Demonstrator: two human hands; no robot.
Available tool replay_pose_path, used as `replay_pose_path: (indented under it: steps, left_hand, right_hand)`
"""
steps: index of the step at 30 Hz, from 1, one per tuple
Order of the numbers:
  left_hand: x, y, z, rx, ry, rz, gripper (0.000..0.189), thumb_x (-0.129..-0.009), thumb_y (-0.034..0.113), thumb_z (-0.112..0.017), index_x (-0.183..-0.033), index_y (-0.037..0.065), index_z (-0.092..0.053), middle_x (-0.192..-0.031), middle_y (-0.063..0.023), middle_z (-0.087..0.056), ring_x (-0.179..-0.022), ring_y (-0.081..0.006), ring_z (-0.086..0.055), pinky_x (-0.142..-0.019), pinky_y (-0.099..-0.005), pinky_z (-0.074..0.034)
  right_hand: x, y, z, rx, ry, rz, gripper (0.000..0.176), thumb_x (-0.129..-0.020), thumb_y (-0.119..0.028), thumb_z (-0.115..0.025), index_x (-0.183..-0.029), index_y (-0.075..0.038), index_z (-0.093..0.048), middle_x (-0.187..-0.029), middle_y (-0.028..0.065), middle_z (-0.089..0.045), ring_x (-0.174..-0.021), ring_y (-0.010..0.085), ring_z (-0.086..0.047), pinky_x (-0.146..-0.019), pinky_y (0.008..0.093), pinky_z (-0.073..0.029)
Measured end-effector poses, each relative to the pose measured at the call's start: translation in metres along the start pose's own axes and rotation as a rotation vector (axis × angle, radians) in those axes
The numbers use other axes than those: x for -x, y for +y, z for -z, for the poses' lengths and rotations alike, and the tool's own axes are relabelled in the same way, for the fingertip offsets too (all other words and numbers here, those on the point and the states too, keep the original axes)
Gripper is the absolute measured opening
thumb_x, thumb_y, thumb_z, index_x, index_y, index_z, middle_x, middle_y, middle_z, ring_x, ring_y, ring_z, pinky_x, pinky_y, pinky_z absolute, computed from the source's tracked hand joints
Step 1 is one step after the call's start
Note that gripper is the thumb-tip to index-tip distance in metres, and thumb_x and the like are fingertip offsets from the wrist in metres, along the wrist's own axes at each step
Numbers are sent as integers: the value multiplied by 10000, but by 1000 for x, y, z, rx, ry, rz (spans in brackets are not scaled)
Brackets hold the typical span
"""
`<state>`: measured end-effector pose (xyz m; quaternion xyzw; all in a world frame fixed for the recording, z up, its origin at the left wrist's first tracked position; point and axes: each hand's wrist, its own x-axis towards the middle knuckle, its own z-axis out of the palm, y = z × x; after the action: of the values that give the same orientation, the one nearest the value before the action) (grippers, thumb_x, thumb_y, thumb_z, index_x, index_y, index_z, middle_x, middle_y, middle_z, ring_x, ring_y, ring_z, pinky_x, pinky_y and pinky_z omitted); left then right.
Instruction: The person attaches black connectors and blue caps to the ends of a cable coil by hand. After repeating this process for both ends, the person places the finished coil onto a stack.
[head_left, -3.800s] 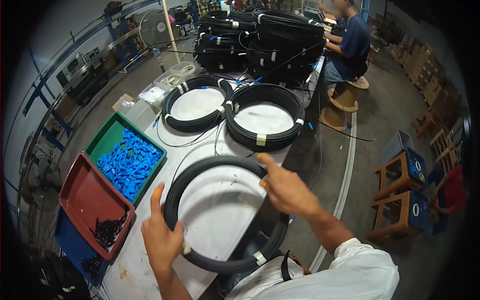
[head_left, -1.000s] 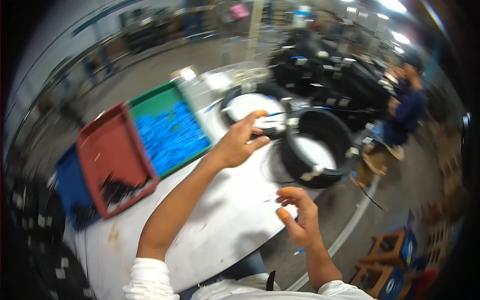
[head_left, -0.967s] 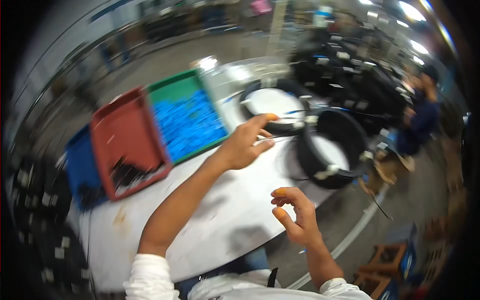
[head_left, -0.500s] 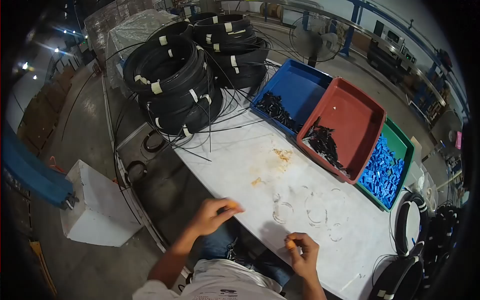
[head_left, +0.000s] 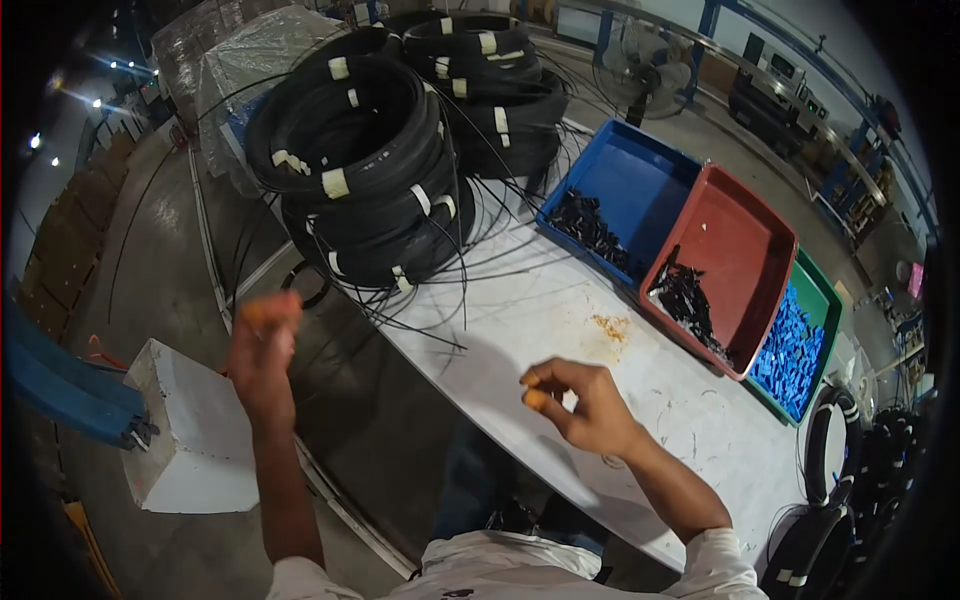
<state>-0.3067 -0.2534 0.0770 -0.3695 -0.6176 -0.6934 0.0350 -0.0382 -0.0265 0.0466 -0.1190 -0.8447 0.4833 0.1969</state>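
Note:
My left hand is raised at the left, smeared by motion, with orange on its fingertips. It is nearest to the lower left side of a tall stack of black cable coils bound with pale tape, whose loose ends trail over the table. My right hand hovers over the near edge of the white table. Its thumb and index finger curve towards each other, with orange coverings on the tips and a small gap between them. Nothing shows in that gap.
A blue tray and a red tray hold black pieces; a green tray holds small blue pieces. Further coils sit at the lower right. A white block-shaped object stands left, beside a blue beam. Behind stands a fan.
My left hand has swung left and up, off the table's near edge towards the coils. My right hand has moved up and left over the table. The view has shifted slightly.

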Motion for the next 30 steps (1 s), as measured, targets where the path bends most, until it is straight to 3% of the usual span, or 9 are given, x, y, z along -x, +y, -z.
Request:
replay_pose_path:
  steps: [2, 6, 8, 12, 14, 16, 19, 22, 30]
  left_hand:
    - [-51, -5, -4, 8, 144, -22, 240, -931, 135, -575, -1149, 39, -608, -1193, -71, -630, -1061, -138, -581, -868, -266, -439]
    - [-113, -33, 12, 217, 177, 89, 243, -935, 129, -590, -1164, 50, -596, -1173, -57, -629, -1077, -116, -564, -918, -263, -424]
    - [-132, -31, 11, -67, 112, -36, 246, -925, 102, -613, -1163, 44, -584, -1114, -44, -636, -1013, -100, -578, -910, -254, -433]
    - [-173, 3, 4, -68, -72, -203, 223, -927, 87, -616, -1143, 40, -591, -989, -22, -648, -887, -72, -590, -843, -223, -444]
    - [-205, 25, 0, -137, -73, -209, 248, -906, 116, -636, -1137, 37, -596, -1045, -42, -643, -794, -73, -533, -844, -242, -446]
    - [-238, 41, -4, -445, -134, -184, 229, -898, 131, -651, -1101, 31, -613, -991, -28, -659, -792, -84, -563, -837, -254, -456]
    - [-293, 25, -13, -509, -102, -358, 185, -877, 119, -668, -1040, 34, -645, -936, -59, -686, -823, -116, -641, -745, -265, -493]
    - [-321, 9, -25, -673, -85, -388, 199, -861, 136, -680, -1033, 40, -660, -966, -64, -704, -837, -142, -660, -770, -297, -503]
    - [-438, -53, -23, -940, -101, -278, 289, -836, 242, -697, -1049, 48, -665, -959, -91, -709, -893, -205, -661, -835, -317, -486]
  right_hand:
    - [-35, -8, 2, -5, 12, 65, 156, -882, -71, -696, -1008, 6, -645, -815, 106, -693, -662, 178, -651, -603, 299, -509]
    - [-94, -12, 4, 4, 30, 130, 158, -880, -63, -693, -1007, 10, -633, -804, 121, -704, -651, 190, -659, -610, 308, -516]
    - [-120, -18, 10, 63, 24, 158, 169, -880, -64, -692, -1015, 13, -624, -819, 136, -715, -663, 198, -677, -625, 318, -527]
    - [-182, -20, 28, 4, 56, 232, 162, -871, -75, -707, -983, 9, -625, -783, 110, -709, -678, 162, -677, -635, 311, -527]
    - [-216, -18, 38, -110, 72, 208, 101, -891, -62, -681, -950, 2, -631, -704, 43, -662, -622, 91, -617, -572, 265, -495]
    - [-246, -21, 47, -182, 133, 194, 85, -900, -62, -666, -942, 4, -631, -720, 35, -663, -619, 83, -612, -551, 253, -487]
    - [-274, -33, 61, -245, 261, 164, 90, -891, -48, -646, -942, 25, -635, -751, 58, -681, -618, 87, -612, -553, 251, -498]
    - [-299, -23, 69, -228, 368, 134, 119, -884, -68, -658, -943, 34, -645, -771, 70, -697, -625, 94, -616, -557, 256, -499]
    - [-351, -6, 102, -96, 296, 122, 179, -864, -118, -708, -965, 21, -657, -780, 82, -713, -704, 134, -669, -665, 288, -528]
